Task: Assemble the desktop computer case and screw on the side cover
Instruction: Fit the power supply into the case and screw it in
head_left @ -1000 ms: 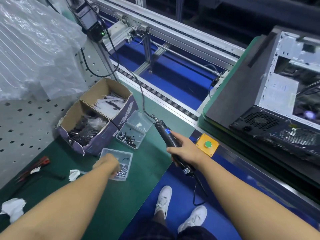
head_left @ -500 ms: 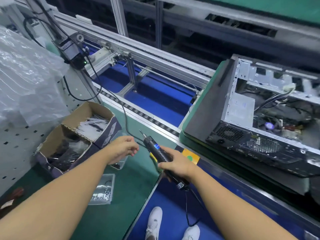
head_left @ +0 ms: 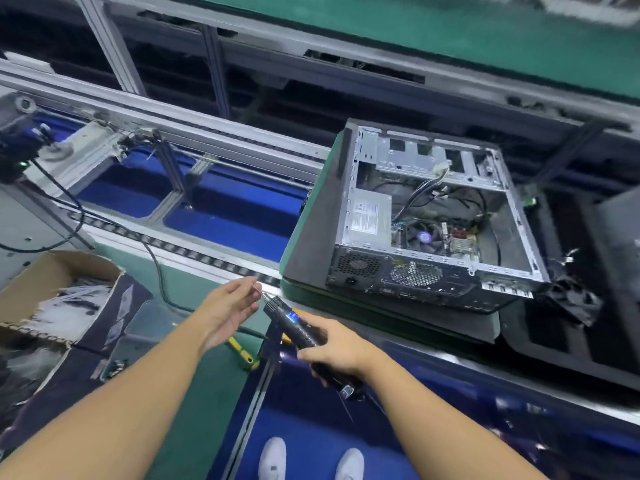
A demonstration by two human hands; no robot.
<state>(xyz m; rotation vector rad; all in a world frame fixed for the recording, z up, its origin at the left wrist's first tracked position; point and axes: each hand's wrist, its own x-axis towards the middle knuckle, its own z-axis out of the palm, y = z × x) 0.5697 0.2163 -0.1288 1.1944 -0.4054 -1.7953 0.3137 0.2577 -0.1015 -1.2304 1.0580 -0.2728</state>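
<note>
Open from screwdriver (head_left: 294,323) tip across to case (head_left: 360,265). Inside, crowded by cables (head_left: 415,199). Hemmed left by box (head_left: 59,275).

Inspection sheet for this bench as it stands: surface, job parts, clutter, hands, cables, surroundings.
Surface: green mat, with boxes on its left part.
Job's things: computer case lying open side up on a foam-topped pallet, side cover not fitted; electric screwdriver.
Clutter: cardboard box of bagged parts; clear trays beside it.
Grippers: right hand grips the screwdriver; left hand is at its bit, any screw too small to confirm.
Cables: black cable crosses the mat; loose wires inside the case.
Surroundings: conveyor rails behind; dark tray right of the case.
</note>
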